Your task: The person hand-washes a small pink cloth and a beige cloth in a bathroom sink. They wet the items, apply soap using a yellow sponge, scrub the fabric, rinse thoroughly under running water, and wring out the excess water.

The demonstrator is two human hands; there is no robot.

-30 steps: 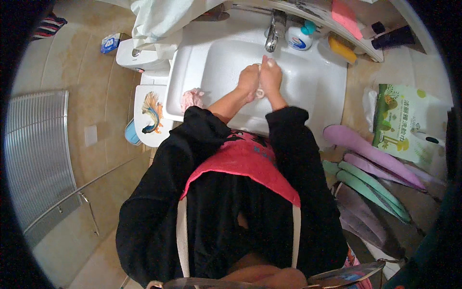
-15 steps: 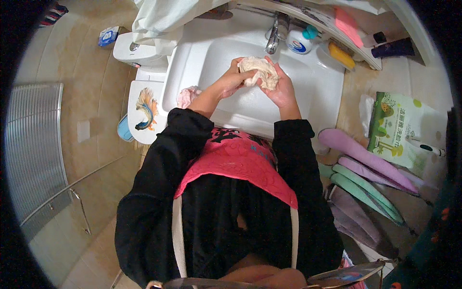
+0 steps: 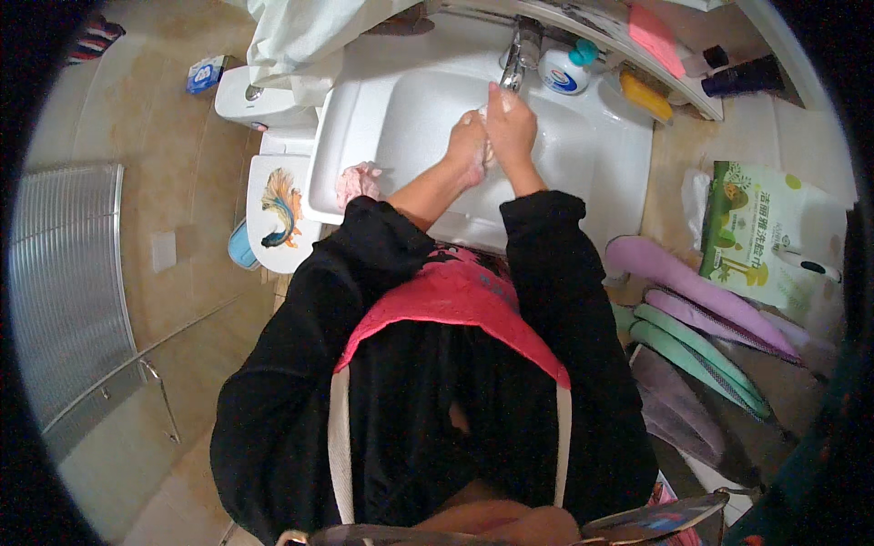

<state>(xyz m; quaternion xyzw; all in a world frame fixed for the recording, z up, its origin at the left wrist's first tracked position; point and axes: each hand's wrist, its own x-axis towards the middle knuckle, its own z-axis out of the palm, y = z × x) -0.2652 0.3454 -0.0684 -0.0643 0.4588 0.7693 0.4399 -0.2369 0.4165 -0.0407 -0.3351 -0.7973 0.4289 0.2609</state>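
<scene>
hands (image 3: pixel 512 127) clasp pale cloth (image 3: pixel 490 155) near white bottle (image 3: pixel 553 64) with printed label (image 3: pixel 564 80).

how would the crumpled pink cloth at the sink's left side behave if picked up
The pink cloth would probably hang floppy, judging by its soft, bunched folds. It seems unlikely to roll, since it lies in an uneven heap on the sink. Its small bundle suggests little weight, though whether it is wet is unclear.

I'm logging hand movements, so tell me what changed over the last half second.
The right hand moved forward and left, toward the tap; the left hand moved right. They now close together on the pale cloth, mostly hiding it. The pink cloth and bottle stayed put.
</scene>
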